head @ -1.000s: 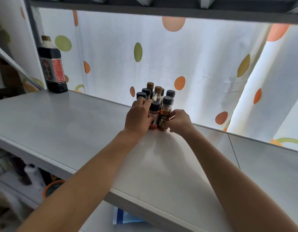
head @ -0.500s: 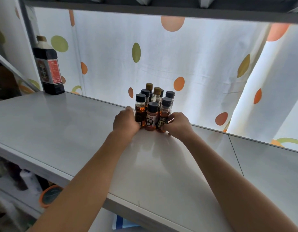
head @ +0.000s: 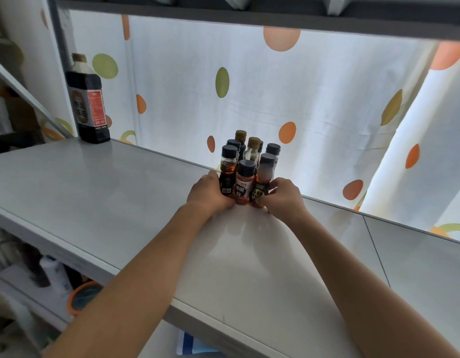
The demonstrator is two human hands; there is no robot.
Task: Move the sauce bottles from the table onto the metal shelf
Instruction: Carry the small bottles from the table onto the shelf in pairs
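We judge the task close to done: a tight cluster of small sauce bottles stands on the metal shelf, near its back edge in front of the dotted curtain, and a large dark soy sauce bottle stands at the shelf's far left corner, well apart from them. Our left hand presses against the cluster's left side, touching the dark-filled bottle, and our right hand curls against the front right bottle, so both hands close in on the group from either side rather than lifting any one. The desk is out of view, so we cannot tell whether bottles remain there. Every bottle stands upright, long axis vertical, cap up; the front labels face us, notably on the orange-filled bottle.
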